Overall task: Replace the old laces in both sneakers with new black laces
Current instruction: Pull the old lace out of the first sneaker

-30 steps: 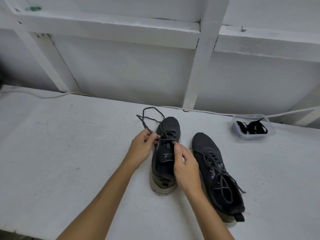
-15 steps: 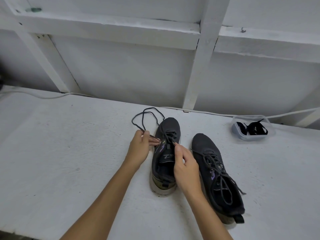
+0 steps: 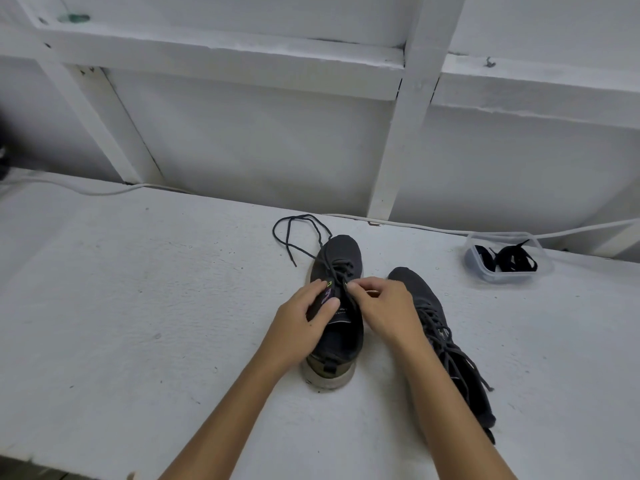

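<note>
Old lace being drawn out of the left-hand sneaker (image 3: 337,303) — work at the upper eyelets.

The old lace (image 3: 301,237) is thin, limp cord, likely light and easy to snag; best taken close to the eyelet, not by the loose loop lying on the white tabletop (image 3: 138,306) beyond the toe. Right hand (image 3: 382,308): thumb and forefinger closed in a pinch on the lace at the tongue. Left hand (image 3: 299,325): fingers curled against the shoe's side, steadying it. Second sneaker (image 3: 446,337) lies just beside, fully laced. New black laces (image 3: 509,259) sit in a clear plastic tub (image 3: 485,275) — well apart, right.
</note>
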### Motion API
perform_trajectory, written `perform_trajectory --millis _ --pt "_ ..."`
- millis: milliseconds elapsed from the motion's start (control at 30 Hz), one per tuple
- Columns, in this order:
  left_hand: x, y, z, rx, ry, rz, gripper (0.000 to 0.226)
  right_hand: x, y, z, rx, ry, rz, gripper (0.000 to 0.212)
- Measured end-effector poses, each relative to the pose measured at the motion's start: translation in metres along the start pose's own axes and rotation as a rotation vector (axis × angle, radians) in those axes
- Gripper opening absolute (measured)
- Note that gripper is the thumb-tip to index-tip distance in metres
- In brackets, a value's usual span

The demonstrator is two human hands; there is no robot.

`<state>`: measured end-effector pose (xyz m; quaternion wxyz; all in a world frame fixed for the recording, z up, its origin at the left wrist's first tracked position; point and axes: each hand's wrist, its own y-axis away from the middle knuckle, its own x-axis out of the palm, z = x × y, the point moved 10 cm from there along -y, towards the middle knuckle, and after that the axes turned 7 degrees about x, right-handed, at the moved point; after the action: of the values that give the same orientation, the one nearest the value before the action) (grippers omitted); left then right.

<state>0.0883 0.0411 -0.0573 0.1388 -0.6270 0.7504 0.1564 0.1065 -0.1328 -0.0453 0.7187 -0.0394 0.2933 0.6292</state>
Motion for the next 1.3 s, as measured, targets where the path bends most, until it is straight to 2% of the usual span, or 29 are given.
perform_trajectory --millis 267,600,767,933,1067,1200,1300 --pt "0.001 0.003 -0.002 0.004 -0.01 -0.004 0.047 0.01 -0.016 0.024 -0.113 0.319 0.01 0.013" --pt "0.0 0.001 0.0 -0.009 0.001 -0.03 0.043 -0.001 -0.016 -0.003 0.019 -0.062 0.022 0.008" --pt "-0.005 0.003 0.0 -0.015 0.031 -0.048 0.04 0.007 -0.013 0.002 0.001 -0.069 0.068 0.009" --pt "-0.01 0.003 -0.001 -0.015 0.049 -0.072 0.038 0.008 -0.011 0.004 -0.042 -0.032 -0.019 0.011" --pt "-0.009 0.001 -0.004 0.004 0.012 -0.058 0.037 0.008 -0.009 -0.007 0.001 -0.168 -0.067 0.016" --pt "-0.006 0.001 -0.006 0.012 -0.004 -0.071 0.038 0.013 -0.003 -0.013 0.013 -0.239 0.011 0.021" --pt "-0.008 0.002 -0.004 0.007 0.006 -0.078 0.039 0.015 -0.005 -0.01 0.001 -0.235 0.033 0.015"
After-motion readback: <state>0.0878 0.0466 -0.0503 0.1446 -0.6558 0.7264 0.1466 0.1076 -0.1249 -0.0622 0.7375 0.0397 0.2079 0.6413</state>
